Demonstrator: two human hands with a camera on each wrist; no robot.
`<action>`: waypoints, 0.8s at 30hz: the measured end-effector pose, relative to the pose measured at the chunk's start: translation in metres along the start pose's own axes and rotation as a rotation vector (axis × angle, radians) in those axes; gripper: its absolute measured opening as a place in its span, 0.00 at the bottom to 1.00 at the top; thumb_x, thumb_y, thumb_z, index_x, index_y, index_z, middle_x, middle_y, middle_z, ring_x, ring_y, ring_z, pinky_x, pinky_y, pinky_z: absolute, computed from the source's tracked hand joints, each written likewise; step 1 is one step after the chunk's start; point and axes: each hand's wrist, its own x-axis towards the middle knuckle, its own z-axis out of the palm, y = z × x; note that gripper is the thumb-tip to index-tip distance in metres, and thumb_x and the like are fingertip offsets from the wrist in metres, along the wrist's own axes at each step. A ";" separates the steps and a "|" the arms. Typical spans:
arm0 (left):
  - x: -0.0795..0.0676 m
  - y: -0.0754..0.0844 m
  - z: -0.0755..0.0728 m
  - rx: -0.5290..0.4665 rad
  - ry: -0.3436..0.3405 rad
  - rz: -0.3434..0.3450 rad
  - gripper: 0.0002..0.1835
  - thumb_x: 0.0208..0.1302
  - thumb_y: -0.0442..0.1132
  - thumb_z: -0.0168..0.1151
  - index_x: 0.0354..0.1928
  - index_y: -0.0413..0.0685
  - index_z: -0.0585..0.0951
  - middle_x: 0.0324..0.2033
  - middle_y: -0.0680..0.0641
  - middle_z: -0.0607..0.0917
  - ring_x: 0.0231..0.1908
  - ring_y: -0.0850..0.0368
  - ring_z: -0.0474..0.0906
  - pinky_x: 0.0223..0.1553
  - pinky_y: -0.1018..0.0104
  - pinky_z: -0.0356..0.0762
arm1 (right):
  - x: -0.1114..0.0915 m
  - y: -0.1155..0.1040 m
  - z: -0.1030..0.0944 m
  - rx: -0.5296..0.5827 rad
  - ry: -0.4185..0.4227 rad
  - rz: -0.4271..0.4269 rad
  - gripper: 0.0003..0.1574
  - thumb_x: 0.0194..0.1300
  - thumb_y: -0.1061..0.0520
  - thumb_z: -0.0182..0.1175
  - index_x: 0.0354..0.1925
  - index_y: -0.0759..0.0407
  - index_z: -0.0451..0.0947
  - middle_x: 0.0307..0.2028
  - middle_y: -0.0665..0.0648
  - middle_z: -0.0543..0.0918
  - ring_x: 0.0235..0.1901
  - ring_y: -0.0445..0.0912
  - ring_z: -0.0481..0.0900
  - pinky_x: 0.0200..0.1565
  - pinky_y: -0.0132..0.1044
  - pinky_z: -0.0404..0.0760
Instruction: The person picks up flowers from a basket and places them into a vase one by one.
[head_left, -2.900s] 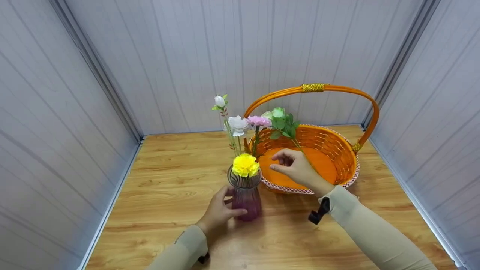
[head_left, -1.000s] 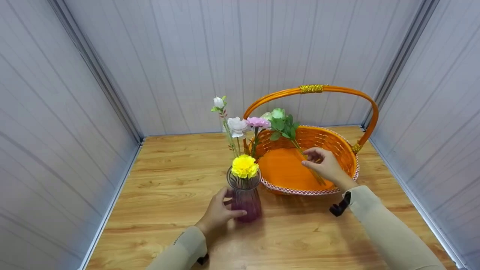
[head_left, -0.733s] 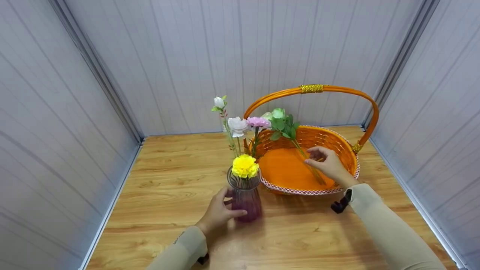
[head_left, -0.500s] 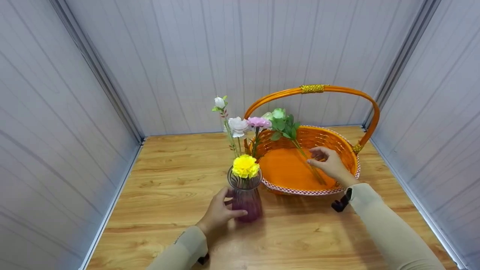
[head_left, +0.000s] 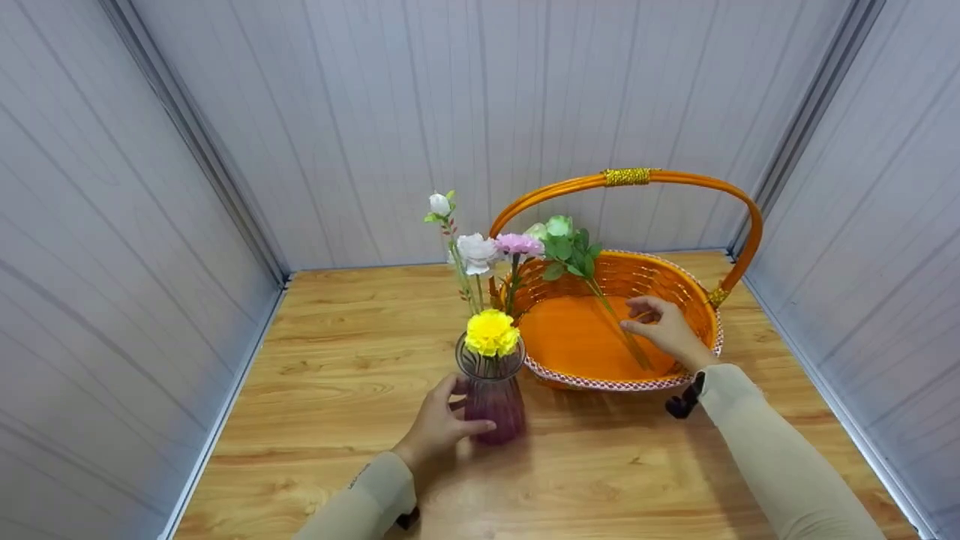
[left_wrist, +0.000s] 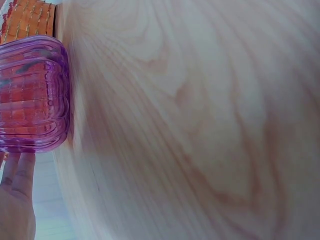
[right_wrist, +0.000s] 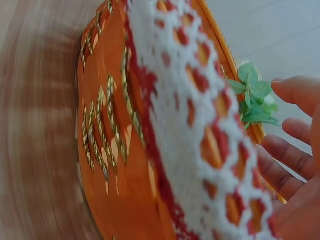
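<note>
A glass vase (head_left: 493, 409), clear at the top and purple below, stands upright on the table. In it are a yellow carnation (head_left: 491, 333), a white flower (head_left: 476, 253), a pink carnation (head_left: 520, 244) and a tall stem with a white bud (head_left: 439, 204). My left hand (head_left: 441, 426) holds the vase low, thumb in front and fingers at its left side. Over the orange wicker basket (head_left: 577, 337), my right hand (head_left: 664, 331) has its fingers loosely bent and thumb apart, gripping nothing. Beside its fingertips lies the stem of a pale green rose (head_left: 559, 226), leaning on the basket's back rim.
The basket's tall arched handle (head_left: 628, 177) rises above the right hand. A red and white lace trim (right_wrist: 195, 115) runs along its rim. Pale panelled walls (head_left: 375, 135) enclose the wooden table (head_left: 337, 360) at the back and sides.
My right hand has moved from beside the vase's flowers rightward to the rose stem in the basket, then drifted slightly further right. The left hand and vase have stayed in place.
</note>
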 end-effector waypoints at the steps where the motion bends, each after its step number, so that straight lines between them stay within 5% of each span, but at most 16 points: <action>1: 0.000 0.000 0.000 -0.004 0.000 0.001 0.36 0.55 0.43 0.87 0.61 0.43 0.76 0.63 0.40 0.80 0.65 0.42 0.78 0.70 0.47 0.84 | 0.002 0.002 0.000 -0.005 -0.005 0.002 0.32 0.75 0.55 0.71 0.70 0.69 0.76 0.59 0.73 0.82 0.48 0.45 0.82 0.46 0.24 0.83; 10: 0.000 0.001 -0.001 -0.001 0.003 -0.004 0.36 0.54 0.44 0.88 0.60 0.45 0.76 0.62 0.41 0.80 0.65 0.43 0.78 0.70 0.47 0.83 | 0.010 0.014 -0.001 -0.041 -0.071 0.035 0.37 0.76 0.55 0.70 0.74 0.70 0.72 0.63 0.77 0.79 0.57 0.61 0.82 0.49 0.25 0.82; 18: 0.000 0.001 -0.002 -0.013 0.010 -0.005 0.37 0.54 0.43 0.88 0.62 0.44 0.76 0.63 0.40 0.80 0.67 0.39 0.79 0.70 0.46 0.84 | 0.016 0.019 0.002 -0.082 -0.151 0.040 0.40 0.76 0.59 0.68 0.77 0.72 0.66 0.64 0.77 0.78 0.61 0.66 0.80 0.58 0.46 0.86; 24: 0.000 0.001 -0.001 -0.023 0.004 -0.007 0.37 0.54 0.42 0.88 0.61 0.44 0.76 0.63 0.40 0.80 0.67 0.39 0.79 0.70 0.45 0.84 | 0.021 0.022 0.004 -0.086 -0.172 0.030 0.41 0.74 0.62 0.68 0.77 0.76 0.64 0.63 0.79 0.77 0.62 0.71 0.79 0.61 0.52 0.86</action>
